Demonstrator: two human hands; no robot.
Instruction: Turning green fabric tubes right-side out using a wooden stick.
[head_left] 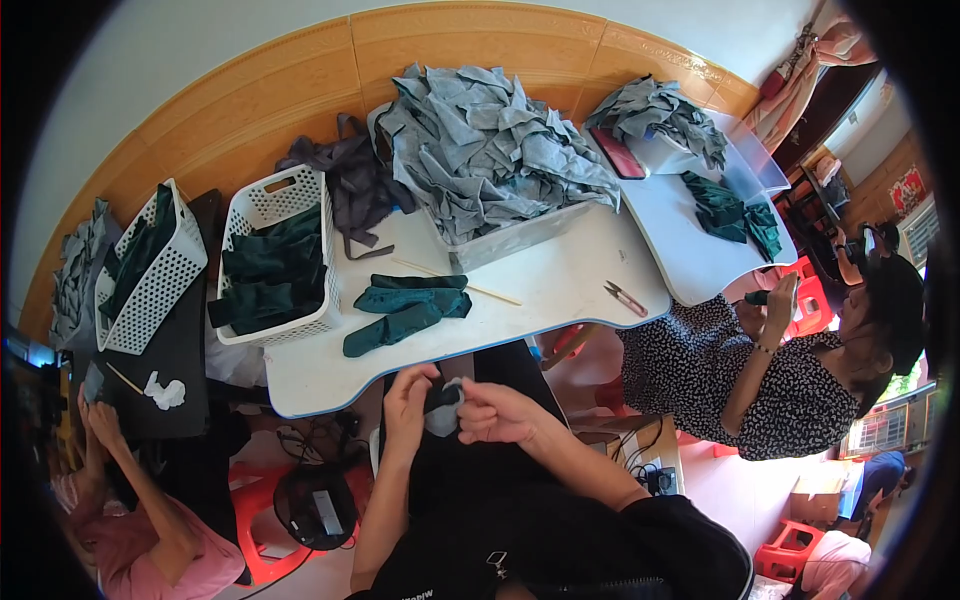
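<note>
Above my lap, a small grey and dark green cloth piece (443, 418) is stretched between my two hands. My left hand (406, 408) pinches its left side, fingers closed. My right hand (500, 412) is curled with its fingertips closed on the right edge of the same cloth. Just beyond, on the white table (330, 385), lie several dark green velvety cloth pieces (410, 308). A thin wooden stick (494, 295) rests beside them. Farther right is a pair of thread snips (627, 299) with reddish handles.
A clear bin (520, 240) overflows with grey cloth pieces (490, 140) at the back. White perforated baskets (327, 325) of green cloth stand left. Dark straps (360, 185) lie between. Co-workers sit left (175, 530) and right (760, 385). A phone (617, 153) leans by another container.
</note>
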